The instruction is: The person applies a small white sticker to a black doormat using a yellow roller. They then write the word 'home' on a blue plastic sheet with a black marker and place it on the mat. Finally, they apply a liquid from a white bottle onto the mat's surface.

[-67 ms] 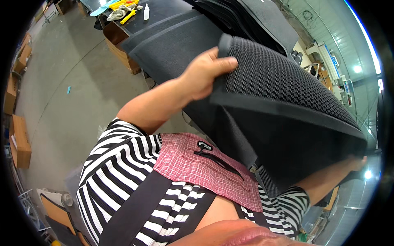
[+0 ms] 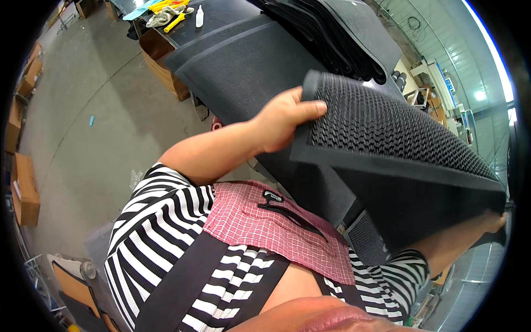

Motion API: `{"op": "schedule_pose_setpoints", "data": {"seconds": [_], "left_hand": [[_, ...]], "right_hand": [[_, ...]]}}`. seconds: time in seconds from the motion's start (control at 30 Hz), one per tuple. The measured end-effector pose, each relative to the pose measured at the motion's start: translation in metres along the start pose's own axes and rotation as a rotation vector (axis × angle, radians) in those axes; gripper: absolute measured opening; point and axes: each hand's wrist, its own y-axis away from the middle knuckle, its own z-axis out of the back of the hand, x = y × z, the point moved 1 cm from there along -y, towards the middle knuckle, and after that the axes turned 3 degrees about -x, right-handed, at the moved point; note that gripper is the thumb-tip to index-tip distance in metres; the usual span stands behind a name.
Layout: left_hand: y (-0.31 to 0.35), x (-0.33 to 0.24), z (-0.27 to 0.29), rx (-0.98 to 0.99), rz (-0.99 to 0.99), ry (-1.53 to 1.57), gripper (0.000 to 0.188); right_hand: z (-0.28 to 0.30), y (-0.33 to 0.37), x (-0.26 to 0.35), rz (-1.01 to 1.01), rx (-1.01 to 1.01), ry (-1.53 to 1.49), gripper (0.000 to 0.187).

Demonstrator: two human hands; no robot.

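A black rubber floor mat with a chevron-textured middle and a smooth border is held up, tilted, above the worktable. My left hand is closed on its left edge, thumb on the textured face and fingers out of sight underneath. At the far right, my right hand grips the mat's right corner; most of its fingers are hidden. Beneath lie flat, smooth dark mats on the table. A stack of folded black mats rests just beyond the one I hold.
On the table's far left stand a small white bottle, a yellow-handled tool and pale work gloves. An open cardboard box sits by the table's left edge. More cartons line the floor at left.
The held mat has come down toward me and slightly right, with both hands moving along with it. More of the folded stack behind it now shows.
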Motion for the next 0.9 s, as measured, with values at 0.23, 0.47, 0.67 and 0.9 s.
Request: {"op": "schedule_pose_setpoints", "data": {"seconds": [0.23, 0.47, 0.67, 0.9], "left_hand": [[0.020, 0.021, 0.013, -0.095, 0.335, -0.071, 0.045], [0.044, 0.027, 0.029, 0.037, 0.353, -0.393, 0.034], [-0.012, -0.032, 0.006, -0.294, 0.090, -0.335, 0.027], [-0.146, -0.206, 0.016, 0.671, -0.357, -0.020, 0.037]], "right_hand": [[0.007, 0.007, 0.119, -0.057, 0.609, -0.746, 0.046], [0.032, 0.100, 0.054, -0.271, 0.566, -0.951, 0.050], [0.066, 0.139, 0.090, -0.215, 0.061, -0.618, 0.027], [0.084, 0.129, 0.125, 0.078, 0.312, 0.024, 0.037]]}}
